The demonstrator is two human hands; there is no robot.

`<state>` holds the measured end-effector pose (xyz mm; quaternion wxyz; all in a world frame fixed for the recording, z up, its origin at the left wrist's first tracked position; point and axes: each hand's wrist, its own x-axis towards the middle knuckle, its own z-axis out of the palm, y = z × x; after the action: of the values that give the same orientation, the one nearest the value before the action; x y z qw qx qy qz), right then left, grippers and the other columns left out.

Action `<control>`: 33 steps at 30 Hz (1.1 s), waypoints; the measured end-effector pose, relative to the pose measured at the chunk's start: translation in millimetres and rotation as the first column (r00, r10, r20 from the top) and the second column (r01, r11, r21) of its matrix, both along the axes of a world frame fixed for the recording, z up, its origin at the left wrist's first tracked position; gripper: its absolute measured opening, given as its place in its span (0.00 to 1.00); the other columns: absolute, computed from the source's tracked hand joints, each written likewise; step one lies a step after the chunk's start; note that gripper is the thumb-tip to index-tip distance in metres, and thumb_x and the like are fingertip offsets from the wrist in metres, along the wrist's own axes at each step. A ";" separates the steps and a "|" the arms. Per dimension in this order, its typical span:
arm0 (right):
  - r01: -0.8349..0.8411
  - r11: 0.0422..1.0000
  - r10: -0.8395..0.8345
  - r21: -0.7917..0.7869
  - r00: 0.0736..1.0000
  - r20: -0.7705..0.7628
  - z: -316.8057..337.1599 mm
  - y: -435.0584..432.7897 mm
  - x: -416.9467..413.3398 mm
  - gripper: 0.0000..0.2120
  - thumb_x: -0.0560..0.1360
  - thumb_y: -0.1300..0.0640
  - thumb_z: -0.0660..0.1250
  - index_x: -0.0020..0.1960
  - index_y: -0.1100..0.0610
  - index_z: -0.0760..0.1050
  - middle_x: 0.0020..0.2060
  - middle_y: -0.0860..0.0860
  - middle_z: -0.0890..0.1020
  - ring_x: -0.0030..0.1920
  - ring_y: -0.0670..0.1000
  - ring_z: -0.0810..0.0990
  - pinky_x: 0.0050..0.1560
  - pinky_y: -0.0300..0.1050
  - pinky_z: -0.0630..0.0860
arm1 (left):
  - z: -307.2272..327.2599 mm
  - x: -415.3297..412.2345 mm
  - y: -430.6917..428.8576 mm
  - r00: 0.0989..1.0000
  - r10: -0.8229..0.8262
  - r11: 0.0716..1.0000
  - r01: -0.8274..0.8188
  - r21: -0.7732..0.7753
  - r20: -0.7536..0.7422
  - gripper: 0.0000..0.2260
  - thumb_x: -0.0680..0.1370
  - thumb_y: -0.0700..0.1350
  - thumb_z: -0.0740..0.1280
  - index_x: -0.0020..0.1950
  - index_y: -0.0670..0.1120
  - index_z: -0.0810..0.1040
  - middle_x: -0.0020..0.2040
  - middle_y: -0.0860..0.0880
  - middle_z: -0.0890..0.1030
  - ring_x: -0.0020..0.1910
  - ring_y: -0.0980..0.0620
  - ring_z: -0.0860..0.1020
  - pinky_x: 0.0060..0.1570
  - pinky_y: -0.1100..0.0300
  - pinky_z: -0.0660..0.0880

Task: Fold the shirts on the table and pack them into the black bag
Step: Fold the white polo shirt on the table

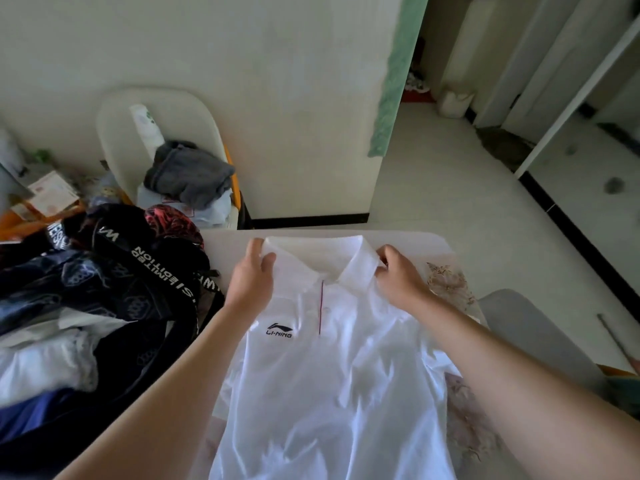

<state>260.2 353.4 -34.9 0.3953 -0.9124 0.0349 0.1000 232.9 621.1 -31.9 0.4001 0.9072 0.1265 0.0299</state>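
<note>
Left grip and right grip each pinch the collar of the white polo shirt, which lies face-up mid-tabletop, chest marked "LI-NING". At 9 o'clock sits the black bag, lettered "LIMITED EDITION".

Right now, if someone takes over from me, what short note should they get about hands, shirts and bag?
Left hand grips the white polo shirt with a dark chest logo at its collar; right hand pinches the collar's other side.
Shirt lies front up, unfolded, on the pale table.
Black fabric bag with a white-lettered strap sits left, heaped clothes beside it.
Done: shirt spread. Left: fold it, pack it.
</note>
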 end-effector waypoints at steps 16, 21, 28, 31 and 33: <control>0.048 0.996 -0.083 0.073 0.761 0.644 244.9 -7.5 -171.8 0.17 0.79 0.47 0.66 0.39 0.55 0.64 0.28 0.46 0.67 0.29 0.45 0.65 0.30 0.43 0.60 | 234.5 -138.8 7.7 0.790 -0.277 0.948 0.131 0.291 0.547 0.08 0.83 0.50 0.58 0.62 0.52 0.65 0.39 0.44 0.81 0.39 0.36 0.79 0.34 0.51 0.69; 0.108 0.960 0.115 -0.259 0.691 0.714 314.0 -16.8 -213.3 0.17 0.77 0.39 0.66 0.42 0.51 0.68 0.27 0.48 0.71 0.29 0.50 0.71 0.31 0.48 0.65 | 297.0 -170.9 15.4 0.747 -0.304 0.888 -0.003 0.461 0.592 0.10 0.83 0.54 0.55 0.62 0.52 0.64 0.42 0.43 0.83 0.37 0.37 0.80 0.34 0.52 0.72; -0.226 0.971 0.223 0.082 0.974 0.040 390.7 -31.5 -252.0 0.11 0.77 0.49 0.71 0.45 0.57 0.79 0.41 0.53 0.84 0.40 0.50 0.81 0.39 0.44 0.76 | 360.1 -196.7 21.3 0.881 -0.400 0.892 0.311 0.329 0.251 0.02 0.80 0.48 0.64 0.49 0.51 0.74 0.40 0.48 0.79 0.39 0.47 0.76 0.35 0.58 0.69; -0.246 0.939 0.261 0.242 0.965 -0.031 383.5 -46.3 -250.4 0.13 0.77 0.54 0.71 0.58 0.60 0.79 0.52 0.56 0.85 0.50 0.54 0.85 0.49 0.47 0.82 | 359.7 -194.6 23.7 0.858 -0.473 0.868 0.414 0.275 0.200 0.03 0.79 0.45 0.66 0.46 0.51 0.76 0.40 0.49 0.80 0.38 0.51 0.77 0.34 0.60 0.69; -0.225 0.953 0.205 0.201 0.972 0.114 362.0 -48.6 -236.9 0.09 0.76 0.55 0.72 0.54 0.58 0.81 0.48 0.52 0.86 0.48 0.53 0.85 0.48 0.47 0.80 | 349.0 -185.2 23.4 0.865 -0.458 0.877 0.403 0.262 0.204 0.03 0.79 0.46 0.66 0.47 0.53 0.76 0.38 0.51 0.79 0.37 0.52 0.76 0.34 0.60 0.69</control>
<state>23.3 304.8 327.1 0.4786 -0.8669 -0.0937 0.1034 47.7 644.5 317.1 0.3114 0.9376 -0.1374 0.0713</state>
